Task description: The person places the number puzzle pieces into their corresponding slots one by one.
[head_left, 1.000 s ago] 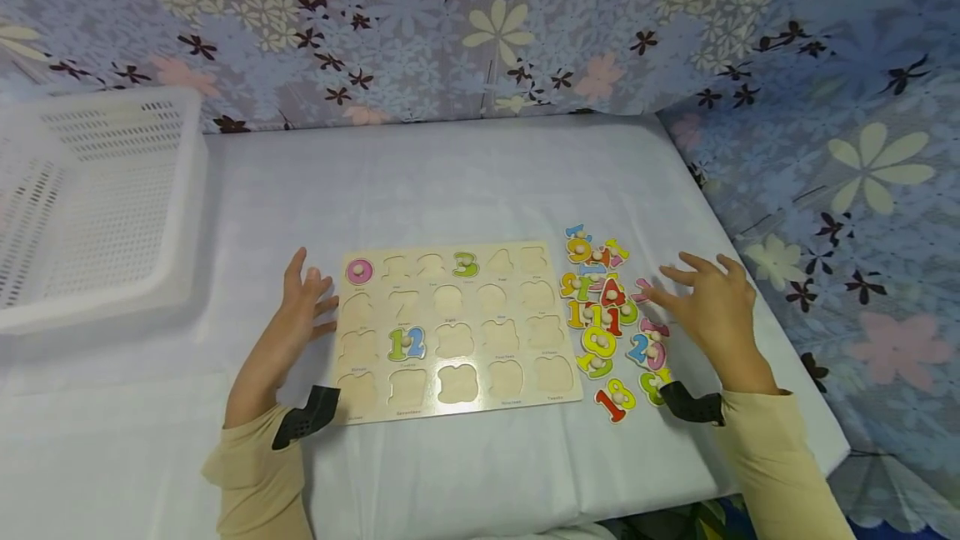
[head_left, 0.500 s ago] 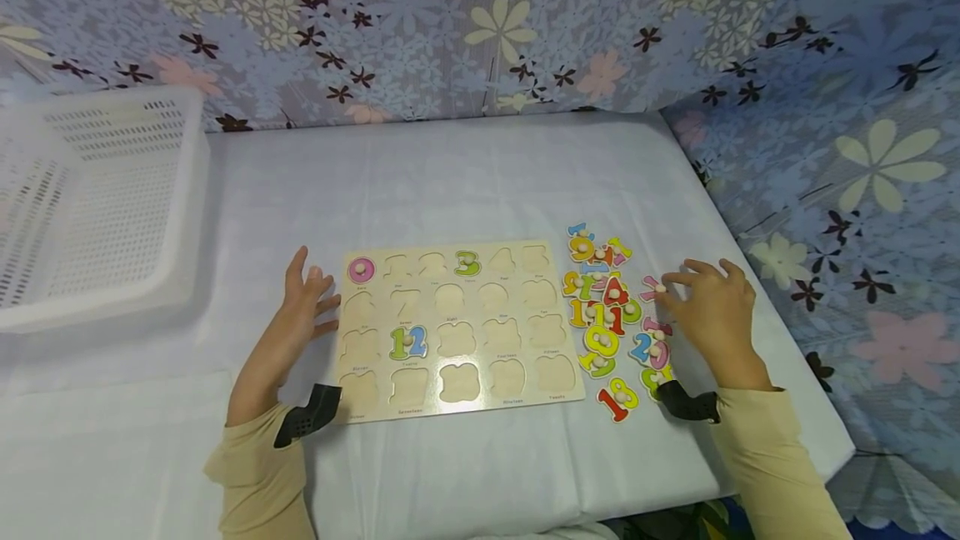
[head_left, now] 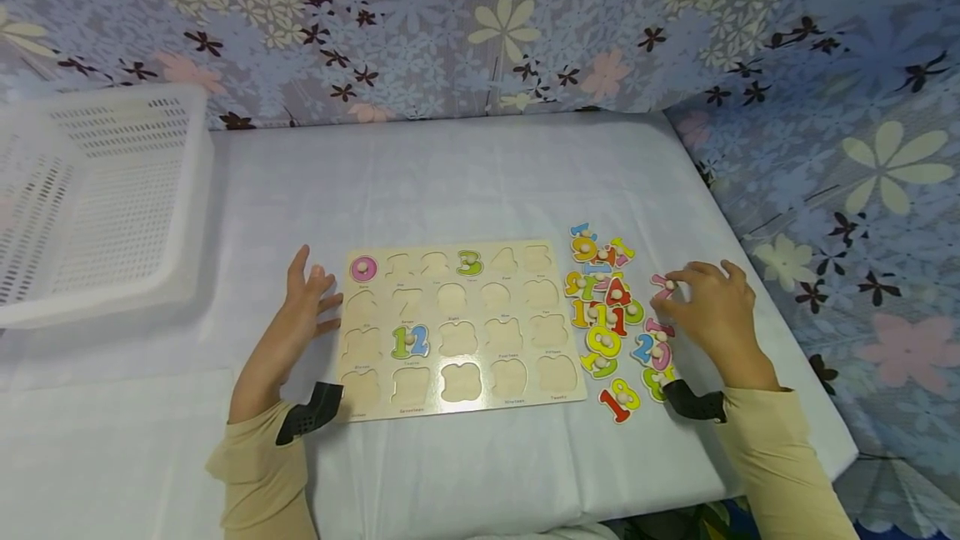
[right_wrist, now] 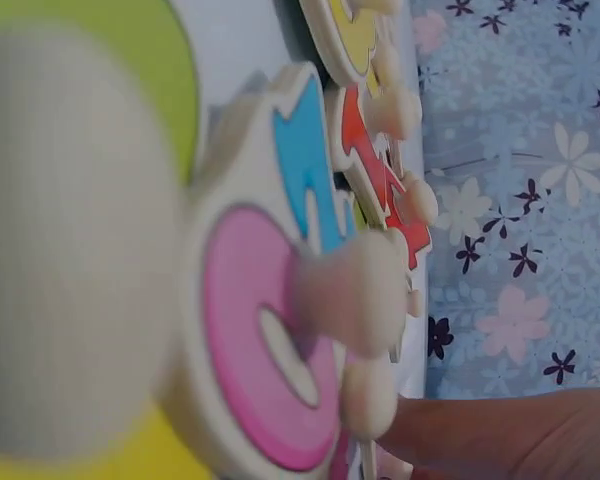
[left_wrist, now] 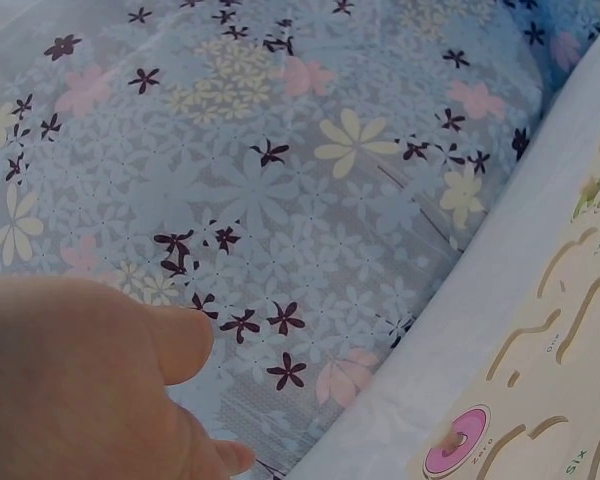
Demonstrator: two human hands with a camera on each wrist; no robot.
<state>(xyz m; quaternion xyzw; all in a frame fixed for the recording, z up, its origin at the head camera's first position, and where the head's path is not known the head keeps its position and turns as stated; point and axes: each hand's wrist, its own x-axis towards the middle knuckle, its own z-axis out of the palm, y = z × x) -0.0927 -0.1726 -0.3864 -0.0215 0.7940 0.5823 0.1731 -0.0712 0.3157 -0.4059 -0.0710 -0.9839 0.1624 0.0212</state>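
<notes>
The right hand (head_left: pixel 716 315) has thumb and forefinger pinching the small wooden knob (head_left: pixel 671 284) of a pink number piece (head_left: pixel 659 281), which lies at the right side of the loose number pieces (head_left: pixel 602 342); whether it is raised off the white tablecloth (head_left: pixel 450 177) is hard to tell. The left hand (head_left: pixel 302 311) is spread, fingers apart, beside the left edge of the wooden number board (head_left: pixel 483 348); contact with that edge is unclear. The pink piece should be light and stiff, a thin flat cutout unlikely to break. Its knob is the best place to take hold, since the flat edges look awkward to pinch against cloth. The smooth rounded knob may let the piece swivel, so a firm fingertip pinch seems wise.
</notes>
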